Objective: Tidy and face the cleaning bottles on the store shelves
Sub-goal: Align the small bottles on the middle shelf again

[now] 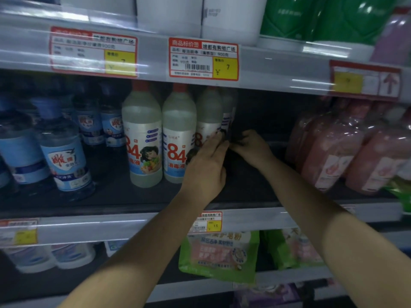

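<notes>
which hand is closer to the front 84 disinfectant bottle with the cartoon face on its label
Left. The left hand reaches past the neighbouring 84 bottle, just right of the cartoon-label 84 bottle. The right hand sits farther right, in the dark shelf gap.

"84" on bottles (178, 138); "7" on price tag (203, 59).

The 84 bottles (142, 138) look like translucent, frosted plastic with glossy printed labels; the blue-labelled bottles (64, 152) are clear, shiny plastic; the pink bottles (333, 156) wear glossy film; paper price tags (203, 58) sit behind shiny clear strips; the shelf (244, 187) is dark and matt.
</notes>
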Motion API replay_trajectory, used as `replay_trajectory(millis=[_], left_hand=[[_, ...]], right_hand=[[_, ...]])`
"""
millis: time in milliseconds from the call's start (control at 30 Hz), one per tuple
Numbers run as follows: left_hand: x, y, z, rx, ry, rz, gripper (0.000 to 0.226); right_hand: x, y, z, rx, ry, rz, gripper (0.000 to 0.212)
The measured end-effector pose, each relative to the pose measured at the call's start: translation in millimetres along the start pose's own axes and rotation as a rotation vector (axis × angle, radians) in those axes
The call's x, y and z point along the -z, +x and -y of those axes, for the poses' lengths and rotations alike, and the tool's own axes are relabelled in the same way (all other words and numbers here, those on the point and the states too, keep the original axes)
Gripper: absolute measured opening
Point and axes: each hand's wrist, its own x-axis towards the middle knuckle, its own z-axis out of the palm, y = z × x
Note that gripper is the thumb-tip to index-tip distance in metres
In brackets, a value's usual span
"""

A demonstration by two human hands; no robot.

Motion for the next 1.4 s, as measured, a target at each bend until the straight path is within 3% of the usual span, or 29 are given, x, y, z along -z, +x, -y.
replay_trajectory(millis=[167,400,500,833,1200,1400], left_hand=[[0,2,0,-0.046,0.069,0.102,0.069],[3,6,-5,-0.027,0.14,0.295,0.08],[7,5,-9,-0.033,0.138,0.297,0.081],[4,-2,-23,-0.178,0.123,0.332,0.068],[-2,-1,-20,-0.098,0.112,0.458,0.068],[-8,-1,-17,-0.079,0.089,0.482,0.065]], right_hand=[[-1,-38,-10,0.129,-0.117,0.063,0.05],[-8,-72,-7,0.288,-0.348,0.074,0.062],[-5,-80,-6,0.284,-0.394,0.043,0.072],[10,-101,-25,0.211,-0.463,-0.007,0.064],[3,-106,-26,0.213,-0.534,-0.07,0.052],[0,-105,-25,0.211,-0.556,-0.097,0.063]])
